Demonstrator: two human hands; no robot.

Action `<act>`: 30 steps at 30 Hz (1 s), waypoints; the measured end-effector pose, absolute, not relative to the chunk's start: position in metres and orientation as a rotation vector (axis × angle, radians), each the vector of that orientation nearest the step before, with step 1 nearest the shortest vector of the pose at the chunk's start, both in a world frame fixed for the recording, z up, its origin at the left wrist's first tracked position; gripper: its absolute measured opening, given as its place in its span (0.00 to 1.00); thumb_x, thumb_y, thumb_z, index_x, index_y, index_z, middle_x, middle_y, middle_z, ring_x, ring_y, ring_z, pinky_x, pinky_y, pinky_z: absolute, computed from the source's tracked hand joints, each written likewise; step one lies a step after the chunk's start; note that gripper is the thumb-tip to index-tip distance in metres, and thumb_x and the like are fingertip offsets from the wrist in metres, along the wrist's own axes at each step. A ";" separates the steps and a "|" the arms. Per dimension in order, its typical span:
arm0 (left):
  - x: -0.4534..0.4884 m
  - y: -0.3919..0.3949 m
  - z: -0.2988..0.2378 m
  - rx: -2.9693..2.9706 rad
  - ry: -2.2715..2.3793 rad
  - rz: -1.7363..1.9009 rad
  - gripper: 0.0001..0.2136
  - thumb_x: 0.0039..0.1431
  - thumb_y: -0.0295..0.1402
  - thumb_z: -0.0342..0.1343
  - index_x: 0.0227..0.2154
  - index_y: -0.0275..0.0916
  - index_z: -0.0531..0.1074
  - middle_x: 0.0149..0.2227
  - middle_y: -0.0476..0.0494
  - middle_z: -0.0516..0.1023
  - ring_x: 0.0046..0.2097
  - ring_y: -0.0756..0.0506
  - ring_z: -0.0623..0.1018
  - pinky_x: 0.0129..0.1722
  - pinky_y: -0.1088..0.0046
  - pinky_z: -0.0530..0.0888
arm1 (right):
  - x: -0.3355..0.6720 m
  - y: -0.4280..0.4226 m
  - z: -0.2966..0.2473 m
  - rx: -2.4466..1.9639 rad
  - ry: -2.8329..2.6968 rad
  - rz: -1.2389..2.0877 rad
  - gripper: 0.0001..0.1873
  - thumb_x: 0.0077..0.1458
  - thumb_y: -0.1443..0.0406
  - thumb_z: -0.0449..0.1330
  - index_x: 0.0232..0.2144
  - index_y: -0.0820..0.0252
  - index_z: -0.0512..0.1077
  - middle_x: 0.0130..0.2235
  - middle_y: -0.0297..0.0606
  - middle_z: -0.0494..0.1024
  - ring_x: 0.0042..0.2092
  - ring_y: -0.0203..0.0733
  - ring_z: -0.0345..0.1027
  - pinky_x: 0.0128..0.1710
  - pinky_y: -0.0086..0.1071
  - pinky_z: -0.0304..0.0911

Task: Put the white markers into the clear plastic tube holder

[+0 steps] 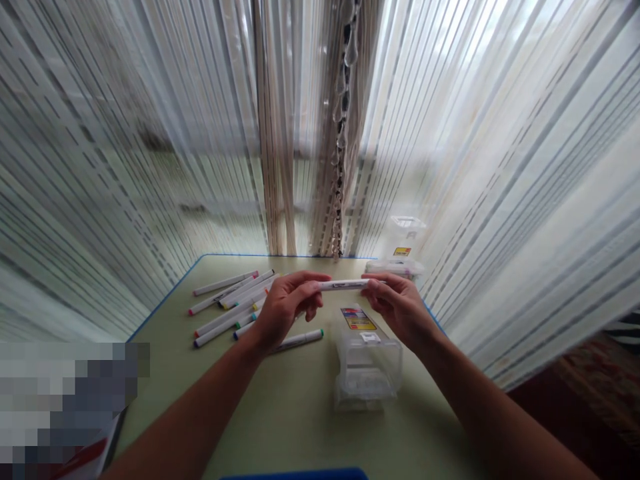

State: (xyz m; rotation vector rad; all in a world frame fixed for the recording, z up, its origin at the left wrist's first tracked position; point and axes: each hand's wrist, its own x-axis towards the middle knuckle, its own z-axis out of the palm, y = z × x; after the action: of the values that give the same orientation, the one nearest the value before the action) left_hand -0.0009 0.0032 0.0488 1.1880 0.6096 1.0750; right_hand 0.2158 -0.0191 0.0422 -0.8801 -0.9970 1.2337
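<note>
White marker [344, 285] level between left hand [285, 307] and right hand [400, 307], both hands pinching its ends.

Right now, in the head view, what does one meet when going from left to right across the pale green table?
Loose row of white plastic markers with coloured caps → left hand → white cylindrical marker pinched between both hands → right hand. The clear plastic box overlaps these, so I leave it out.

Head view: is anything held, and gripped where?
A white marker, held level by both hands. The left hand pinches its left end and the right hand its right end. Its middle is uncovered.
</note>
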 end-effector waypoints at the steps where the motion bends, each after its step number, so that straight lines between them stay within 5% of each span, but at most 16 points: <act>1: -0.001 0.004 0.048 1.172 0.579 1.081 0.13 0.56 0.35 0.59 0.40 0.31 0.78 0.24 0.45 0.76 0.22 0.52 0.70 0.21 0.76 0.65 | 0.216 -0.019 0.042 -0.880 -0.989 1.240 0.11 0.42 0.61 0.73 0.30 0.58 0.82 0.24 0.37 0.77 0.24 0.32 0.62 0.19 0.25 0.51; 10: -0.001 0.006 0.040 1.177 0.557 1.128 0.13 0.55 0.32 0.58 0.40 0.29 0.79 0.26 0.39 0.79 0.25 0.49 0.74 0.22 0.75 0.66 | 0.217 -0.019 0.041 -0.877 -0.969 1.259 0.09 0.42 0.63 0.72 0.29 0.60 0.82 0.23 0.39 0.78 0.24 0.33 0.65 0.18 0.25 0.50; 30: 0.002 0.007 0.036 1.331 0.689 1.157 0.10 0.53 0.35 0.65 0.32 0.31 0.78 0.20 0.48 0.75 0.18 0.53 0.69 0.18 0.77 0.65 | 0.217 -0.021 0.036 -0.899 -1.015 1.266 0.12 0.40 0.61 0.75 0.29 0.59 0.82 0.23 0.38 0.79 0.23 0.29 0.62 0.21 0.24 0.53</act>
State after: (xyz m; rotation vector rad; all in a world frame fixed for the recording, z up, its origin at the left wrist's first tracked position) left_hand 0.0023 0.0069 0.0363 1.3309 0.6893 1.1570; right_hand 0.2171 -0.0210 0.0357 -0.8993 -1.0148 1.2662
